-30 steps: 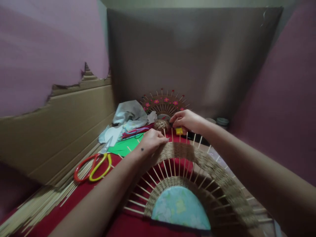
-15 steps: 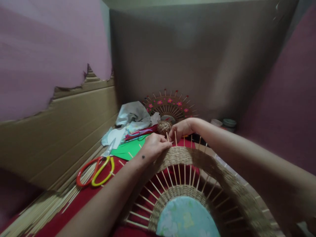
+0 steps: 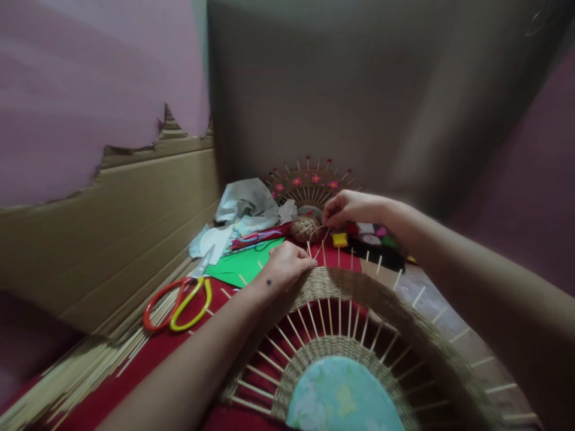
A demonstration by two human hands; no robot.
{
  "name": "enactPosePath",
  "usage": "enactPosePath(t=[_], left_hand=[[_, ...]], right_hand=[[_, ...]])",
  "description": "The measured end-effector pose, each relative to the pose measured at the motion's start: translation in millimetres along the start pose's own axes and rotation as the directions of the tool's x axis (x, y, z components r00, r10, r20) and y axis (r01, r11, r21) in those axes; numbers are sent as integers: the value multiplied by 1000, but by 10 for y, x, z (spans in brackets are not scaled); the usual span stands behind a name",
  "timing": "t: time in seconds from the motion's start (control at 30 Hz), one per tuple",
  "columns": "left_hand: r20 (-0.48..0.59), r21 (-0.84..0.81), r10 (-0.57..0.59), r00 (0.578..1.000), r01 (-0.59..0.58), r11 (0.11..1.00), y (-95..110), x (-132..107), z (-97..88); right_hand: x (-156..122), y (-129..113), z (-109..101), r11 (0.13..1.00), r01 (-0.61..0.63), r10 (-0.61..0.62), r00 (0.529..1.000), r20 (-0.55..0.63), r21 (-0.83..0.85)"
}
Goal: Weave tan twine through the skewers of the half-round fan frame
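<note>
A half-round woven piece [image 3: 359,293] of jute twine on radiating wooden sticks lies in front of me, with a pale blue-green centre [image 3: 341,398]. My left hand [image 3: 287,263] is closed, its fingers pressing on the woven outer band at the top left among the stick ends. My right hand [image 3: 345,208] is raised behind the band, fingers pinched on a thin strand of jute twine that runs toward the twine ball [image 3: 304,228].
Red and yellow handled scissors [image 3: 179,302] lie on the red cloth at left beside a bundle of thin sticks [image 3: 67,377]. Green paper [image 3: 247,266], crumpled white cloth [image 3: 245,206], a finished flowered fan [image 3: 309,182] and small coloured bits [image 3: 359,236] sit behind. Cardboard walls enclose the space.
My right hand has lifted up and back from the stick tips, drawing the twine out. My left hand stays on the band. The view has shifted slightly.
</note>
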State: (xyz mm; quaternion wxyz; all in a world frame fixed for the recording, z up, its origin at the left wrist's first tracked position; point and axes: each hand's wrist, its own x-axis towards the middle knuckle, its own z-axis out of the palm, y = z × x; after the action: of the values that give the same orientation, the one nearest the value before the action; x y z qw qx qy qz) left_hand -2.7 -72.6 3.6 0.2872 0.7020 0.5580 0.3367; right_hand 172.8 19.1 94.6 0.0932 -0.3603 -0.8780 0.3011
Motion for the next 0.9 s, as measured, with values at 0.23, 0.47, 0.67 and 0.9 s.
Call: enactPosePath(t=[0.23,0.47,0.67,0.9], left_hand=[[3,-10,28,1000,-28,1000,16,2,5],[28,-8,-23,999,24,1000,-57,30,28],[54,-24,-50,997,51,998,-36,29,27],[3,-48,-44,999,44,998,6,-12,15]], right_hand=[[73,157,196,990,-28,0,981,-195,-140],[-103,-11,165,970,64,-121,963,-241,-233],[-268,100,145,965,-13,-41,980,-196,-263],[-275,297,187,961,-84,55,992,-118,-265]])
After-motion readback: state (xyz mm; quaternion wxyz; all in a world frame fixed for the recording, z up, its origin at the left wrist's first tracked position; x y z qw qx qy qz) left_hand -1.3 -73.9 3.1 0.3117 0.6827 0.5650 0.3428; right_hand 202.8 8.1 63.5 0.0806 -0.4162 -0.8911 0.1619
